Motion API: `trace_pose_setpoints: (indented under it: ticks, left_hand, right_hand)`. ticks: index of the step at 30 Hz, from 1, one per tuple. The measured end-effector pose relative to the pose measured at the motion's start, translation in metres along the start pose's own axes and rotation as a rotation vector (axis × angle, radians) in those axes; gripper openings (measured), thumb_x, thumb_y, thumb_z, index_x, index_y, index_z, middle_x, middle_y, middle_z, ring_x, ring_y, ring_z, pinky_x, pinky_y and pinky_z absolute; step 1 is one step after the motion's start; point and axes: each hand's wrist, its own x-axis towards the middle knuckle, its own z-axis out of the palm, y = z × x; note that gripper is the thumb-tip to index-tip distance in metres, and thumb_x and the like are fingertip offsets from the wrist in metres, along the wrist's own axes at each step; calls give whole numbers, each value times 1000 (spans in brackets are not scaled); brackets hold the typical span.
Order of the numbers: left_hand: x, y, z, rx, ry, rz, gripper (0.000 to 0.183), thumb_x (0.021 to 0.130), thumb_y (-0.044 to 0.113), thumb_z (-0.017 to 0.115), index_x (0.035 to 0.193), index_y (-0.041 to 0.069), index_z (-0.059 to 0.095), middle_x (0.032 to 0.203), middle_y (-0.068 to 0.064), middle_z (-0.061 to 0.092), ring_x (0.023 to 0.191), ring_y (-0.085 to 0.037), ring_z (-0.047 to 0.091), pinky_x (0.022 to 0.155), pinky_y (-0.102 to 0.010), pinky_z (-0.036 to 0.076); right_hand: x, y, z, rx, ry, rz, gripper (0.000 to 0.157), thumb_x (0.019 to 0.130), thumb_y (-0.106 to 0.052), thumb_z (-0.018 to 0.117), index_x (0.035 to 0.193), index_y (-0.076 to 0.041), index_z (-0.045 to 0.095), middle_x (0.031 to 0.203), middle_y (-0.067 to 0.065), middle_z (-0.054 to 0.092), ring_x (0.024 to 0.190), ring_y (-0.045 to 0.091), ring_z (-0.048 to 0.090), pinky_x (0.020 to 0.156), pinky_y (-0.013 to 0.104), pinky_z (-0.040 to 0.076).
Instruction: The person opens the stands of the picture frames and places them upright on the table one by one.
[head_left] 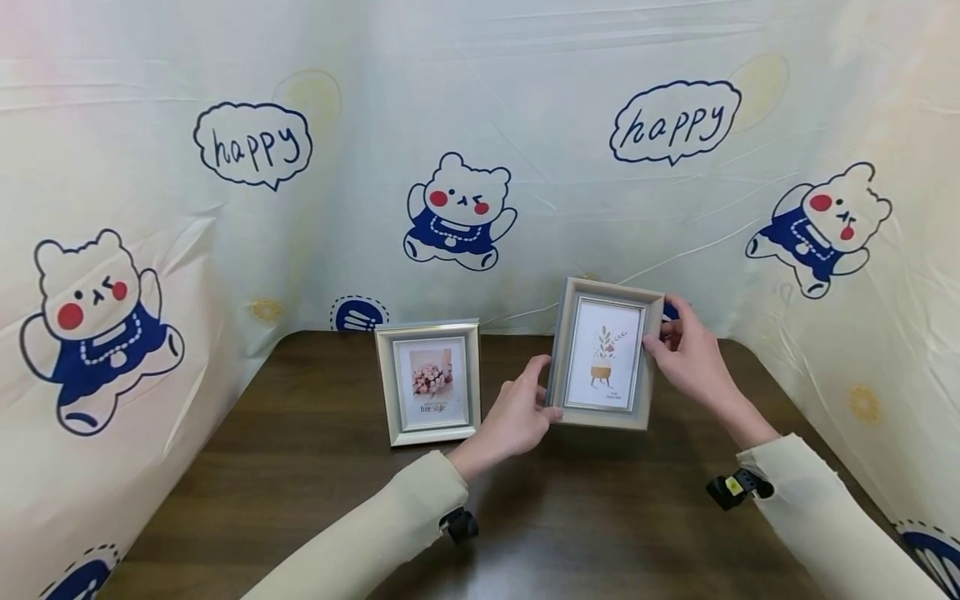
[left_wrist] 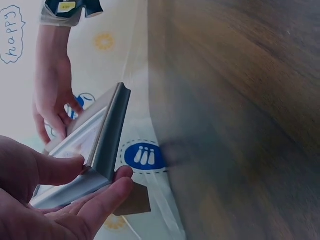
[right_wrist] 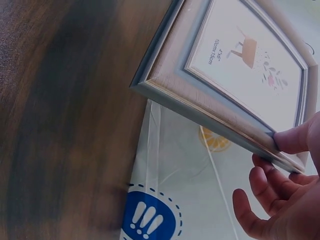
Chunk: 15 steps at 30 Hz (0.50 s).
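Observation:
A picture frame (head_left: 564, 350) with a beige and grey border and a plant-pot print is held up off the table, tilted a little. My left hand (head_left: 519, 410) pinches its lower left edge, thumb on the front and fingers behind, as the left wrist view shows. On the upper right edge my right hand (head_left: 692, 354) grips it; in the right wrist view the thumb (right_wrist: 295, 139) presses the front border and some fingers curl loosely beneath. A second picture frame (head_left: 472, 379), silvery with a pink flower print, stands upright on the table, left of my left hand.
The dark wooden table (head_left: 300, 500) has rounded back corners. A pale curtain (head_left: 562, 50) printed with bears and "happy" bubbles hangs round its back and sides. Black wrist cameras (head_left: 459, 525) sit on both sleeves.

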Motion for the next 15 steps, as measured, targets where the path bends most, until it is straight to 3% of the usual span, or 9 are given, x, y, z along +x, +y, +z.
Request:
trace_pose_setpoints:
  ticks: [15]
  left_hand:
    - [12, -16, 3, 15, 23, -46, 70, 93, -4, 76, 154, 4, 43, 101, -13, 74, 88, -19, 70, 71, -33, 58]
  right_hand:
    - [-2, 1, 11, -40, 32, -3, 73, 102, -8, 69, 160, 0, 26, 116, 30, 64, 91, 36, 58, 66, 33, 51]
